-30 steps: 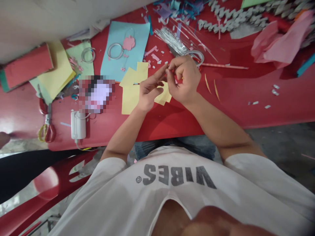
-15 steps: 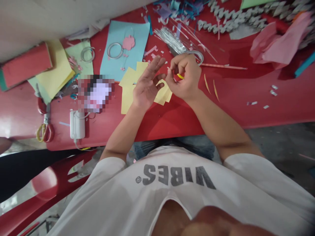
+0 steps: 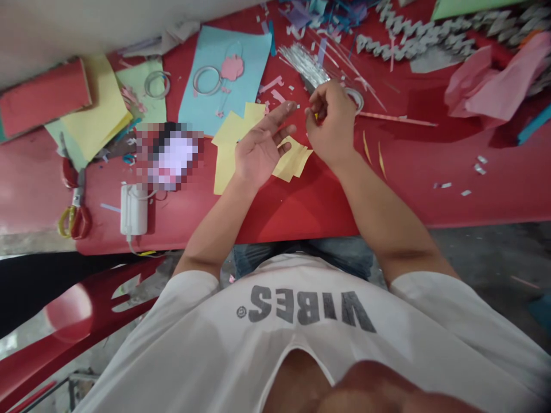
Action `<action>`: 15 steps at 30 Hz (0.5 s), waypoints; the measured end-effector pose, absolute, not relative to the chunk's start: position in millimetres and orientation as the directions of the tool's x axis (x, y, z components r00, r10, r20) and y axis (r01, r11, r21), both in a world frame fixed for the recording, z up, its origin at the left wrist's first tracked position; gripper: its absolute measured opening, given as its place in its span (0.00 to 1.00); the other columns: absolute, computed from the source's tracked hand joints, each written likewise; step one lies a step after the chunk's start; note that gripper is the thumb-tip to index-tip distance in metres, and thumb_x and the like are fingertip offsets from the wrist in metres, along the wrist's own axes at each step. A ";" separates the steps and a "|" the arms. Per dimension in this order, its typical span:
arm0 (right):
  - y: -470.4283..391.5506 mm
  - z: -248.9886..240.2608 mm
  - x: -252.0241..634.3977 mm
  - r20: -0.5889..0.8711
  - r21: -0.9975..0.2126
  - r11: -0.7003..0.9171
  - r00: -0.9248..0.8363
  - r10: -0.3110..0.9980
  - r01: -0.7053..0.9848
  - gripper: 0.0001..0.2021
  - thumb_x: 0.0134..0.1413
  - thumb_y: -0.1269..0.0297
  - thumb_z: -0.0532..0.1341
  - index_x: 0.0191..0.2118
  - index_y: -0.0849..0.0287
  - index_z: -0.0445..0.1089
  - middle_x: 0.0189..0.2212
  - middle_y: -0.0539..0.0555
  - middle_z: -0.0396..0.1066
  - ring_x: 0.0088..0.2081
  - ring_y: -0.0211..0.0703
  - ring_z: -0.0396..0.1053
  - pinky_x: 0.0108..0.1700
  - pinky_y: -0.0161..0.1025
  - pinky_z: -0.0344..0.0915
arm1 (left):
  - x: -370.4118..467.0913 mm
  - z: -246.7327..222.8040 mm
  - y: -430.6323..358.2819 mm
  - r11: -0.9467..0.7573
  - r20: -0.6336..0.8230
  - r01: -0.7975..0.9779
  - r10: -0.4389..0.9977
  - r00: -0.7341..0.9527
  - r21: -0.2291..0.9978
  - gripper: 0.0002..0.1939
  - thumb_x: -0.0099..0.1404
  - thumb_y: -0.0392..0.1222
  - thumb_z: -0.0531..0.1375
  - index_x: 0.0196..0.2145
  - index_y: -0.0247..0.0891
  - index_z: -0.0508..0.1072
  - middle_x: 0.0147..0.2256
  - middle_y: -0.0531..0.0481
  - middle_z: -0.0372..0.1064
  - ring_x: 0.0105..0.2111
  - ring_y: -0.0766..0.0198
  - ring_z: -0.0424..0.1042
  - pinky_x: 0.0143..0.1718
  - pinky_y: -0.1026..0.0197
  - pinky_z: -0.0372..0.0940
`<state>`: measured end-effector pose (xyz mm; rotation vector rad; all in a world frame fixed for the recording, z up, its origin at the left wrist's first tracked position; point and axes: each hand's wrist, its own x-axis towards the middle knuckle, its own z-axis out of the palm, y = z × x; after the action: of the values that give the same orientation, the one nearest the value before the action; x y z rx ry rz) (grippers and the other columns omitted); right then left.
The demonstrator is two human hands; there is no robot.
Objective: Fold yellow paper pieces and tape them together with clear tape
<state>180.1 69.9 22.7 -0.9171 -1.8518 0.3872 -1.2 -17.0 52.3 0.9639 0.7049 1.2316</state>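
Yellow piece [image 3: 317,116] is showing in the head view within the right hand [image 3: 332,121], above the red bench [image 3: 297,215]. The right hand is curling its fingers around this piece, and the fingers are hiding most of its outline. The left hand [image 3: 260,150] is standing released, palm turned up, with its fingers spreading toward the right hand; the two hands are staying apart. Yellow paper [image 3: 224,172] is lying beneath and beside the left hand.

The bench is carrying a blue sheet [image 3: 191,115] beyond the left hand, and a tape ring [image 3: 194,82] and a pink paper flower [image 3: 232,67] are resting on it. A silver bundle [image 3: 306,64] is lying just beyond the right hand. Scissors [image 3: 78,198] and a white device [image 3: 134,210] are occupying the left end, near a pixelated area. Pink tissue [image 3: 495,83] and a grey garland [image 3: 413,34] are covering the far right. Beyond the near edge, a grey floor [image 3: 486,264] is showing at right; a red chair [image 3: 64,327] is standing at left.
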 end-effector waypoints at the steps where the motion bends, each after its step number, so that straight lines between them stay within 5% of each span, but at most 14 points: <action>1: 69.4 21.4 180.1 0.632 -0.617 0.655 -0.222 0.743 0.436 0.04 0.63 0.64 0.59 0.41 0.46 0.63 0.31 0.49 0.66 0.31 0.49 0.66 0.37 0.48 0.65 | -1.7 52.3 -16.9 0.052 0.051 -0.449 0.975 0.214 0.892 0.32 0.59 0.50 0.53 0.60 0.45 0.71 0.67 0.56 0.61 0.63 0.48 0.66 0.50 0.52 0.71; 5: 74.1 15.0 181.7 0.607 -0.602 0.631 -0.233 0.760 0.490 0.05 0.61 0.64 0.60 0.37 0.46 0.62 0.25 0.47 0.64 0.28 0.49 0.66 0.36 0.49 0.66 | -3.5 52.2 -16.7 0.076 0.034 -0.462 0.973 0.226 0.884 0.32 0.59 0.49 0.52 0.61 0.45 0.70 0.67 0.55 0.61 0.63 0.50 0.66 0.50 0.52 0.70; 15: 58.1 28.7 177.9 0.684 -0.518 0.754 -0.335 0.648 0.404 0.08 0.68 0.51 0.60 0.44 0.46 0.71 0.40 0.51 0.72 0.37 0.44 0.70 0.41 0.45 0.71 | -4.1 49.7 -14.7 0.073 0.043 -0.472 0.972 0.230 0.878 0.28 0.70 0.51 0.43 0.59 0.44 0.71 0.63 0.55 0.66 0.64 0.51 0.63 0.51 0.51 0.69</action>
<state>177.9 58.1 28.7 -0.7973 -1.9718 0.3139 -4.1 -14.7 49.7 0.9316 0.6832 1.2221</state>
